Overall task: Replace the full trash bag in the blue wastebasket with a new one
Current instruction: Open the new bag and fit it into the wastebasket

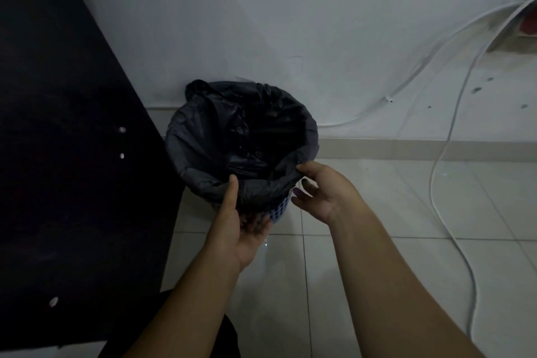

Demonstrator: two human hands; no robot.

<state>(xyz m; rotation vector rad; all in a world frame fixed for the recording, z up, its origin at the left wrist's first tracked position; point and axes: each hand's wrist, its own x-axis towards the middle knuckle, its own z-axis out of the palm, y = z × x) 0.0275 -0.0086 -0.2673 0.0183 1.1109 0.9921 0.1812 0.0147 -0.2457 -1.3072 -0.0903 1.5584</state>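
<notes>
Both hands [242, 222] [321, 192] on bag [200, 148] rim

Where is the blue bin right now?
In the head view's middle, the blue wastebasket stands on the floor by the wall, right of the dark panel, lined with a black bag.

Left hand [238, 224] and right hand [322, 192] pinch, forearms outstretched.

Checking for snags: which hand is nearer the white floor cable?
Right. The right hand pinches the bag rim, toward the cable; the left hand is farther, at the basket front.
</notes>
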